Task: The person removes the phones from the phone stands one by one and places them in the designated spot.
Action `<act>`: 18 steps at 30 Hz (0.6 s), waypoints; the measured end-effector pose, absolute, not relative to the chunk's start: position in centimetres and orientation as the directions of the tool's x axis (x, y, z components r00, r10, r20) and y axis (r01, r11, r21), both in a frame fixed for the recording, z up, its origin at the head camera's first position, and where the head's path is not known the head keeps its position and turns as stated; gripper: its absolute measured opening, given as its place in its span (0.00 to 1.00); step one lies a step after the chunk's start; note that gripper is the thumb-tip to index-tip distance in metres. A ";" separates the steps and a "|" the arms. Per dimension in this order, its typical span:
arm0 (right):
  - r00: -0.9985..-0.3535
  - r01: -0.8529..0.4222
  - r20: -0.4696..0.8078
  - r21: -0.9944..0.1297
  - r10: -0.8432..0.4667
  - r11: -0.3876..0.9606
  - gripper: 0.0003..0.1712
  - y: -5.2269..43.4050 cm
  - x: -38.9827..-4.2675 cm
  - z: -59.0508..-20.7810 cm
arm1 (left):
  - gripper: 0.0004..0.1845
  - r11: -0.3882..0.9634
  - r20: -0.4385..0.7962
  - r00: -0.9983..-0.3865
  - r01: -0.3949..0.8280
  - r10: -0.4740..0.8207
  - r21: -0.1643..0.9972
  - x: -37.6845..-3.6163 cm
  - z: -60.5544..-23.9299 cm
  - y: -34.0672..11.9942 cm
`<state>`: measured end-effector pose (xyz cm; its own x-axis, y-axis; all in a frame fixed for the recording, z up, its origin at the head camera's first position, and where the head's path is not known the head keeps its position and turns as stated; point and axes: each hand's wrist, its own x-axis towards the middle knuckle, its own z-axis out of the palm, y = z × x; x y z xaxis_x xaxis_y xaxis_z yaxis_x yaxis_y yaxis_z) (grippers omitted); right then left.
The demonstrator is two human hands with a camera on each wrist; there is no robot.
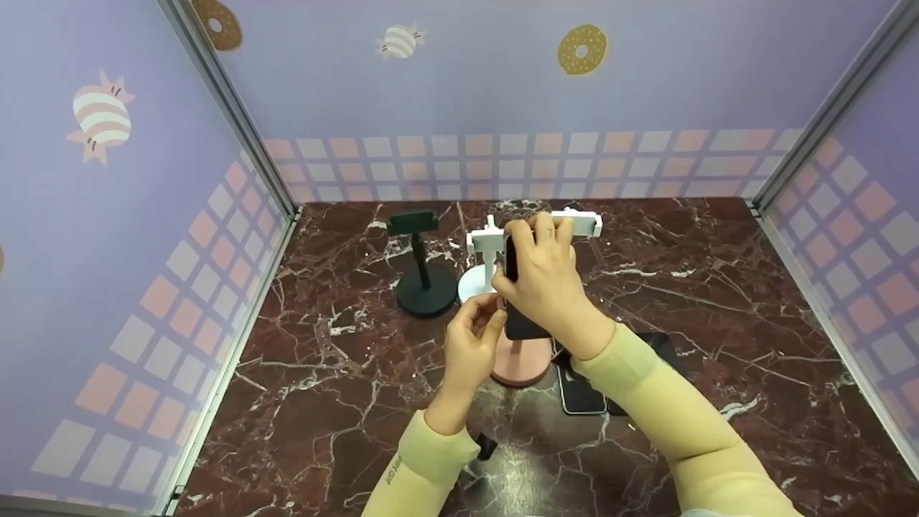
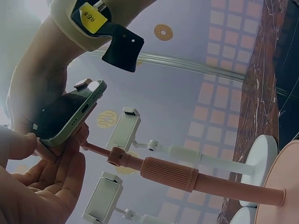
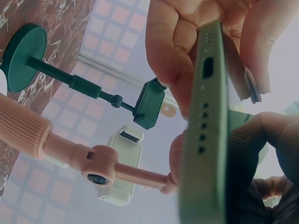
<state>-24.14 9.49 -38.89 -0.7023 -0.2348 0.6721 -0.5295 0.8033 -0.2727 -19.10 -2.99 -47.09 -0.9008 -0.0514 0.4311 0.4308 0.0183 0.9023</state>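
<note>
Head view: right hand [image 1: 546, 276] grips a dark-screened phone [image 1: 518, 319] from above, fingers wrapped round its upper part, phone held upright over the pink stand [image 1: 523, 362]. Left hand [image 1: 470, 345] sits just beside the phone's lower left edge, thumb and fingertips pinched at the stand's clamp area; exact contact not clear from this view. Left wrist view: phone [image 2: 70, 114] has a green frame, charging port facing cam; left-hand fingers [image 2: 51, 184] curl beneath it, touching pink clamp piece. Pink stand pole [image 2: 187, 175] runs to its round base. Right wrist view: phone's bottom edge [image 3: 205, 135] w/ port and speaker holes, right-hand fingers [image 3: 173, 51] clamped on both sides. Black stand [image 1: 423, 266] and white stand [image 1: 488, 248] stand behind on the marble surface [image 1: 718, 301]. Two more phones [image 1: 581, 391] lie flat by the pink base, partly under right forearm.
</note>
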 end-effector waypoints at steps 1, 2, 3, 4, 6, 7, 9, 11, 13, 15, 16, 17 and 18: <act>-0.701 -0.533 0.673 -0.274 -0.236 0.801 0.27 9.5 -24.1 -38.9 | 0.12 0.012 0.427 -0.903 0.427 -0.053 0.904 -19.1 -47.1 -3.0; -0.699 -0.536 0.674 -0.274 -0.238 0.799 0.27 9.5 -24.2 -38.9 | 0.12 0.007 0.425 -0.904 0.425 -0.055 0.905 -19.1 -47.1 -2.9; -0.698 -0.539 0.674 -0.273 -0.241 0.797 0.27 9.6 -24.2 -38.9 | 0.12 0.006 0.423 -0.904 0.423 -0.058 0.906 -19.1 -47.1 -2.9; -0.697 -0.542 0.674 -0.273 -0.243 0.795 0.27 9.6 -24.2 -38.9 | 0.12 0.004 0.419 -0.906 0.420 -0.061 0.908 -19.1 -47.1 -2.9; -0.695 -0.548 0.674 -0.272 -0.249 0.791 0.27 9.6 -24.2 -38.9 | 0.12 0.002 0.417 -0.907 0.418 -0.065 0.909 -19.0 -47.1 -2.9; -0.694 -0.550 0.675 -0.273 -0.250 0.789 0.27 9.6 -24.2 -38.9 | 0.12 0.001 0.418 -0.906 0.419 -0.067 0.908 -19.0 -47.1 -2.9; -0.692 -0.556 0.677 -0.279 -0.250 0.783 0.27 9.7 -24.2 -38.9 | 0.12 0.002 0.421 -0.905 0.421 -0.068 0.907 -19.0 -47.0 -2.9; -0.686 -0.564 0.683 -0.283 -0.249 0.776 0.27 9.7 -24.2 -38.9 | 0.12 -0.004 0.416 -0.907 0.418 -0.067 0.909 -19.0 -47.0 -2.9; -0.677 -0.573 0.693 -0.285 -0.248 0.768 0.27 9.8 -24.2 -38.9 | 0.13 -0.007 0.412 -0.909 0.413 -0.067 0.911 -19.0 -46.9 -2.9; -0.666 -0.585 0.703 -0.283 -0.250 0.760 0.26 9.8 -24.3 -38.9 | 0.13 -0.004 0.410 -0.910 0.411 -0.068 0.912 -19.0 -46.8 -2.9; -0.661 -0.589 0.707 -0.283 -0.251 0.757 0.26 9.9 -24.3 -38.9 | 0.12 -0.004 0.408 -0.910 0.409 -0.069 0.912 -18.9 -46.7 -2.9; -0.657 -0.595 0.710 -0.283 -0.253 0.753 0.25 9.9 -24.3 -39.0 | 0.12 -0.001 0.409 -0.910 0.410 -0.070 0.912 -18.9 -46.7 -2.9; -0.654 -0.599 0.713 -0.283 -0.253 0.749 0.25 9.9 -24.3 -39.0 | 0.12 0.003 0.411 -0.909 0.411 -0.070 0.911 -18.9 -46.7 -2.9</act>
<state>-24.29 9.91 -38.98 -0.6536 -0.2534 0.7132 -0.5994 0.7487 -0.2833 -18.90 -2.87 -46.72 -0.9091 -0.0702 0.4107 0.4115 0.0035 0.9114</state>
